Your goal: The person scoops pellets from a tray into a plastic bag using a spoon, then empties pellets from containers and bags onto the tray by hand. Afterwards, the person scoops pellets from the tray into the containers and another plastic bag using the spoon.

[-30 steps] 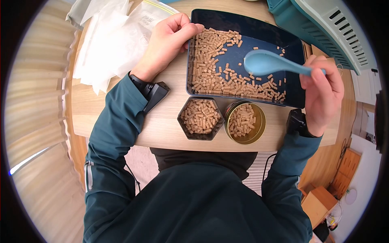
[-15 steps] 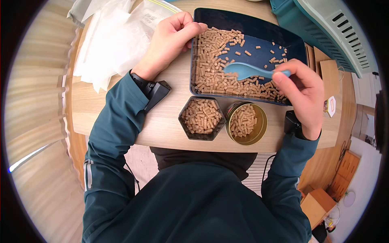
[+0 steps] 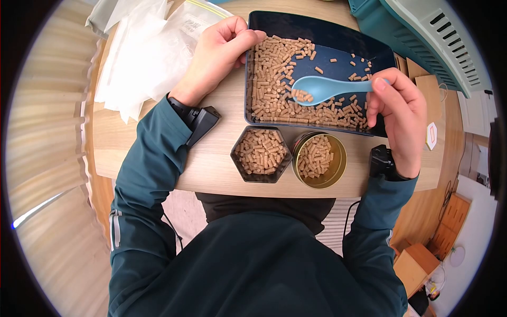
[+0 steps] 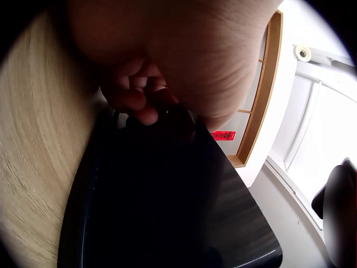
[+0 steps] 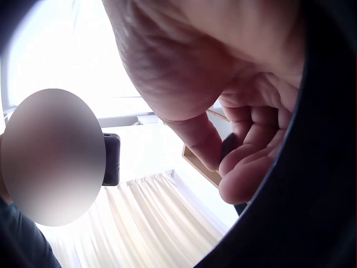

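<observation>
One light blue spoon (image 3: 330, 87) is held over the dark blue tray (image 3: 285, 22) by the right hand (image 3: 401, 111), its handle pinched between thumb and fingers. The spoon's long axis is laid crosswise, nearly in line with the tray's near wall; the bowl is pointed left and set slightly nearer the person than the handle end, which is pointed right. A few pellets (image 3: 269, 100) are carried in the bowl, and more are heaped along the left and near walls. Beyond the spoon, a stretch of blue floor dotted with loose pellets is exposed, and the bowl is kept well apart from the far wall. The right wall is overhung by the right hand near its near end. The rim of the left wall is gripped near the far corner by the left hand (image 3: 219, 55), its fingers curled and its thumb laid on top. Along the near wall, a hexagonal container (image 3: 244, 171) and a round tin (image 3: 338, 171), both holding pellets, are stood side by side on the wooden surface (image 3: 206, 174). Plastic bags (image 3: 145, 63) are spread left of the tray; a teal carrier (image 3: 401, 31) is placed beyond its far right corner.
</observation>
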